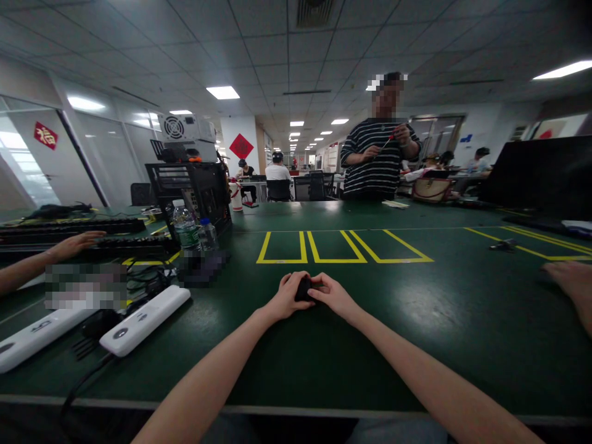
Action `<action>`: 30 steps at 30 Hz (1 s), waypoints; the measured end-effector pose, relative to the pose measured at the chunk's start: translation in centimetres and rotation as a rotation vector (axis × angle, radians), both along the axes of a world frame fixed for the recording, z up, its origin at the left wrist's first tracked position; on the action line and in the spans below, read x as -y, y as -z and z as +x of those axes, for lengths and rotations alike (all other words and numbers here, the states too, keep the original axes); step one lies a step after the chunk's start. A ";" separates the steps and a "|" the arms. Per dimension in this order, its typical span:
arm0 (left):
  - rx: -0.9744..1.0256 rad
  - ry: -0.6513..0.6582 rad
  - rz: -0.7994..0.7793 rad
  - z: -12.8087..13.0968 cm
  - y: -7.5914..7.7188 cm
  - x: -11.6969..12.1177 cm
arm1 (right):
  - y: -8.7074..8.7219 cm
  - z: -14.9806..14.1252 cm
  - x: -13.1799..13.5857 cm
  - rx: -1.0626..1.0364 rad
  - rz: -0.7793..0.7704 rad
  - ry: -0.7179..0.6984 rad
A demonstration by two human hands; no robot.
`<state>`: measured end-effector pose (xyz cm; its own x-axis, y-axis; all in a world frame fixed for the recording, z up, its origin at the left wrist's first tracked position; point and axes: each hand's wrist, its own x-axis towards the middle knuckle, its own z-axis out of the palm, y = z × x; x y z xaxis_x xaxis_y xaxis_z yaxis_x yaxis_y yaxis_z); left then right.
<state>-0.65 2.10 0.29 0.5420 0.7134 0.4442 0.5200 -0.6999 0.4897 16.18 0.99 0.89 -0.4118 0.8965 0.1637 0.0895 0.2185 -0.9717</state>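
A small black rounded object is held between my two hands, low over the green table. My left hand wraps round its left side, with the thumb along the near edge. My right hand grips it from the right, fingertips pressed on its side. My fingers cover much of it, so its exact kind cannot be made out. Just beyond my hands, yellow tape outlines mark the tabletop.
White power strips with cables lie at left. Bottles stand before an open black computer case. Another person's hand is over keyboards; another hand is far right. Someone in a striped shirt stands opposite. A monitor stands right.
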 end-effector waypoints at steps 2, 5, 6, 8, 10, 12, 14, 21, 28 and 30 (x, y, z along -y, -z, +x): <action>0.004 -0.007 0.012 0.1 0.3 -0.1 | 0.0 0.0 0.1 -0.022 0.018 -0.016; -0.003 -0.001 0.016 0.1 0.4 -0.2 | 0.2 0.0 0.2 -0.008 0.042 0.020; -0.005 -0.001 0.016 0.1 0.4 -0.2 | 0.3 -0.1 0.1 0.000 0.045 0.040; -0.008 -0.002 0.014 0.0 0.3 -0.1 | 0.5 -0.1 -0.2 0.010 0.040 0.067; -0.011 -0.002 0.011 0.0 0.2 -0.1 | 0.6 -0.1 -0.5 0.013 0.017 0.077; -0.015 0.005 0.010 0.0 0.2 -0.2 | 0.7 -0.1 -0.7 0.026 -0.010 0.079; -0.016 0.011 0.011 0.0 0.3 -0.3 | 0.5 -0.1 -0.8 0.048 -0.014 0.064; -0.034 0.017 -0.010 -0.1 0.2 -0.4 | -0.1 0.1 0.2 0.043 0.039 -0.039; -0.020 0.003 0.028 -0.1 0.7 -0.5 | 0.4 -0.1 -0.2 0.046 0.037 0.032; -0.020 -0.001 0.046 -0.1 0.9 -0.6 | 0.7 -0.1 -0.7 0.024 0.020 0.035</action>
<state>-0.74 2.69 -0.58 0.5500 0.6933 0.4657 0.5301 -0.7207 0.4468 16.05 1.69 0.18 -0.3841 0.9071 0.1719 0.1204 0.2338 -0.9648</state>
